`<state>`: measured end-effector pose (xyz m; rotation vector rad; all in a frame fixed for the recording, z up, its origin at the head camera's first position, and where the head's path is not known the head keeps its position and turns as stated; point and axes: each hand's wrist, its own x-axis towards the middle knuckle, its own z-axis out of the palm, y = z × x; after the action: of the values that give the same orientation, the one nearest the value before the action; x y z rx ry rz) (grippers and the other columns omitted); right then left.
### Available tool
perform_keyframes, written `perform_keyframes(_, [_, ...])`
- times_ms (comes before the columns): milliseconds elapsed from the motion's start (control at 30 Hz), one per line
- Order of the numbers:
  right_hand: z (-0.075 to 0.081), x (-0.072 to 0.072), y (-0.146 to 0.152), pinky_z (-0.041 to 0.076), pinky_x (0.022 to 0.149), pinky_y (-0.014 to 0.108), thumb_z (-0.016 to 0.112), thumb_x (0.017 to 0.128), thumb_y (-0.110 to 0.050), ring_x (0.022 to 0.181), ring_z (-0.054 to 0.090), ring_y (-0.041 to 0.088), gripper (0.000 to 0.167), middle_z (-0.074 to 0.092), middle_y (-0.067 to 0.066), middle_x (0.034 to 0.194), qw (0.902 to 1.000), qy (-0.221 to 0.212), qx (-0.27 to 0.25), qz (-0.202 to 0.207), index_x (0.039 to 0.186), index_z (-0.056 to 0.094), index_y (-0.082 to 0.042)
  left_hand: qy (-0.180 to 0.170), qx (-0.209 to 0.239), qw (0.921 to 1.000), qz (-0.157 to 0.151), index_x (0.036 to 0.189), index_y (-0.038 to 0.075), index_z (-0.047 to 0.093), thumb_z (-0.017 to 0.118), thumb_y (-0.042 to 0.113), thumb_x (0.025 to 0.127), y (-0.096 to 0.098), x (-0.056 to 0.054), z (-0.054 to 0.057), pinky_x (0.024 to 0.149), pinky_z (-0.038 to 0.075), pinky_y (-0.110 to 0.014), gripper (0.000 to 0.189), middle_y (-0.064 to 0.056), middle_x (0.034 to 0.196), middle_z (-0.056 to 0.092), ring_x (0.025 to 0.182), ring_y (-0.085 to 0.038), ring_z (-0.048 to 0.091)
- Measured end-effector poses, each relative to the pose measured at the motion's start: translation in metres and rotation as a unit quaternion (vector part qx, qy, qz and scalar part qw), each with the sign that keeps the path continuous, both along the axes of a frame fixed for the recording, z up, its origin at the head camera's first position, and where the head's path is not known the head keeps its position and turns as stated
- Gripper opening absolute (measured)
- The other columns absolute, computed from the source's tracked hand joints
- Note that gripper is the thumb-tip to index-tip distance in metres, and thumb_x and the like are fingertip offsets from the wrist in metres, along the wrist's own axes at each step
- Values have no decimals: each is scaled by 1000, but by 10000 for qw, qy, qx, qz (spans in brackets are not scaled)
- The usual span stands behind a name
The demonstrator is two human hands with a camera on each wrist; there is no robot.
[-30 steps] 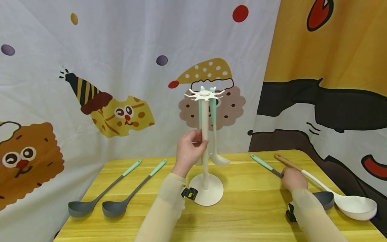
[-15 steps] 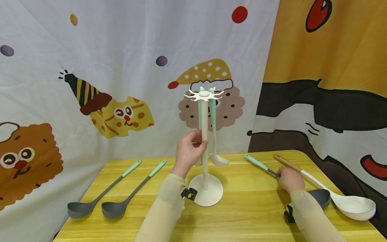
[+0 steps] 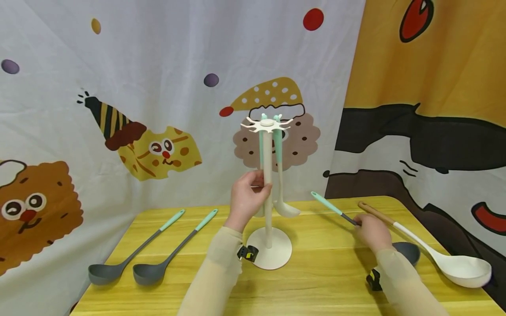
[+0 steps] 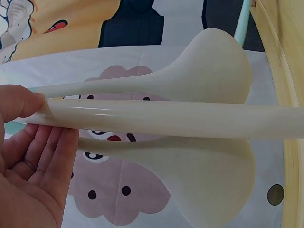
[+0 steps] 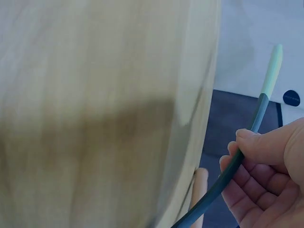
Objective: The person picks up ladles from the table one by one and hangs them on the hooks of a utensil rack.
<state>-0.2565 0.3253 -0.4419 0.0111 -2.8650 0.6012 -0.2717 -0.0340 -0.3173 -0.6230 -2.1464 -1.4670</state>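
A ladle (image 3: 334, 208) with a mint handle, dark grey shaft and rounded grey bowl is held by its shaft, right of center on my remote feed, its handle slanting up and away to the left, its bowl partly hidden from me. To its left, I see a cream stand (image 3: 268, 151) upright on a round base, its pole gripped midway, two mint-handled, cream-headed utensils (image 3: 280, 184) hanging behind its pole from the hooked top.

Printed cloth (image 3: 158, 57) behind wood table (image 3: 312, 281)
Cheese cartoon (image 3: 160, 153) (striped hat (image 3: 112, 118)), brown biscuit (image 3: 43, 219) to its left, orange area (image 3: 462, 70) upper right.
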Motion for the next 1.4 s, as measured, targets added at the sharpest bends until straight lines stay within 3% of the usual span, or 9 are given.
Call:
perform_keyframes(233, [4, 0, -9, 52, 65, 48, 69, 89, 1, 74, 62, 29, 12, 68, 15, 89, 9991, 360, -160, 171, 100, 68, 4, 86, -15, 10000, -17, 104, -2, 69, 73, 4, 87, -1, 0, -1, 74, 58, -26, 18, -11, 93, 66, 84, -24, 67])
perform_keyframes(667, [13, -1, -28, 52, 73, 51, 68, 91, -1, 81, 63, 32, 10, 68, 16, 91, 9942, 799, -683, 235, 100, 68, 4, 15, -44, 10000, 40, 105, -1, 69, 73, 5, 87, -1, 1, -1, 74, 58, -25, 19, -10, 94, 65, 85, -23, 67])
perform_keyframes(1400, [22, -3, -50, 50, 82, 56, 64, 95, -5, 94, 63, 41, 21, 67, 22, 101, 9855, 1205, -1178, 190, 111, 66, 7, 118, -49, 9999, 35, 105, -2, 69, 73, 3, 87, 0, 1, 0, 74, 58, -26, 19, -11, 93, 65, 85, -23, 67])
